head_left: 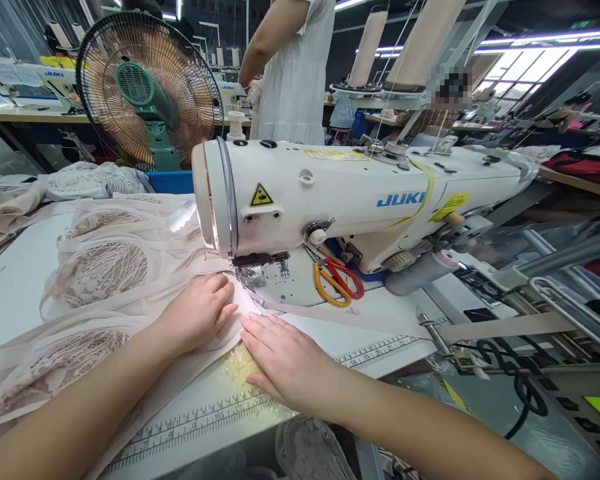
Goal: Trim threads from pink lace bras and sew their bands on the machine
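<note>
My left hand (200, 313) rests on pale pink fabric (180, 363) just left of the needle area of a white sewing machine (290, 193). Its fingers are slightly bent and the thumb stands apart from them. With fingers stretched out, my right hand (285, 353) presses down near the fabric's edge, in front of the needle. A narrow pale elastic tape (350, 318) runs from the right through a metal guide (433, 327) to the needle area. Lace-panelled garment pieces (105, 270) trail off to the left, joined to or overlapping the fabric under my left hand.
Scissors with red and yellow handles (333, 283) lie under the machine arm. A printed ruler scale (200, 420) follows the table's front edge, beside yellow tape (240, 367). A large fan (147, 90) and a standing person (300, 73) are behind; thread cones (370, 47) rise above.
</note>
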`<act>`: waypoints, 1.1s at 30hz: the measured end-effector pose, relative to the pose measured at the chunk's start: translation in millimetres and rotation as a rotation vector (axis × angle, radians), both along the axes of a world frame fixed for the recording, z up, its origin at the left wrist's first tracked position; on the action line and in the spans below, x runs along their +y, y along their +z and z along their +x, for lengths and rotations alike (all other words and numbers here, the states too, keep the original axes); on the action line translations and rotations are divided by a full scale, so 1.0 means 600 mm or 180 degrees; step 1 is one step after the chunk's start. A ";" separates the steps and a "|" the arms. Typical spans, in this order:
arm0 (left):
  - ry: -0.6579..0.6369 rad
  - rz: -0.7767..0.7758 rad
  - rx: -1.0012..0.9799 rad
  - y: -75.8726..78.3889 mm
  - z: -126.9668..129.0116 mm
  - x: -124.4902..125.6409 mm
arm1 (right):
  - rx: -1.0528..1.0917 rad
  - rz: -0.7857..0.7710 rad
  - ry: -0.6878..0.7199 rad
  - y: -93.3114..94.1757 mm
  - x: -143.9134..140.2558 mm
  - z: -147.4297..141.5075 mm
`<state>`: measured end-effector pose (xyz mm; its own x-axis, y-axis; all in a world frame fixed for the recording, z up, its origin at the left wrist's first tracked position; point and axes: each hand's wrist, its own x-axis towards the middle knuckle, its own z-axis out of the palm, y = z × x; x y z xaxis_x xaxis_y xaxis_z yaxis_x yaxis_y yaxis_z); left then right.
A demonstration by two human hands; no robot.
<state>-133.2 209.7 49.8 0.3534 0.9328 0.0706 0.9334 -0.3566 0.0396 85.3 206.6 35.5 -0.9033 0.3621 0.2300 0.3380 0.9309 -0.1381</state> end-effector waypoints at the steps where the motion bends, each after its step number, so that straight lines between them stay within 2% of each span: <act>1: 0.0033 -0.0005 -0.0007 0.001 0.002 0.000 | -0.0017 -0.0010 0.0008 0.000 0.001 0.001; 14: 0.0248 -0.0125 0.0000 0.005 0.009 -0.002 | 0.0168 0.0112 0.0068 -0.013 0.013 0.008; 25: 0.0196 0.0026 0.0073 0.007 -0.013 0.019 | -0.0140 0.0001 0.0000 -0.006 0.027 -0.013; 29: -0.0031 0.0233 0.0142 0.020 -0.021 0.029 | -0.0247 -0.0077 -0.0084 0.004 0.029 -0.025; 33: -0.0589 0.0392 -0.0051 0.032 -0.006 0.000 | -0.0274 -0.0177 -0.0172 0.007 0.028 -0.025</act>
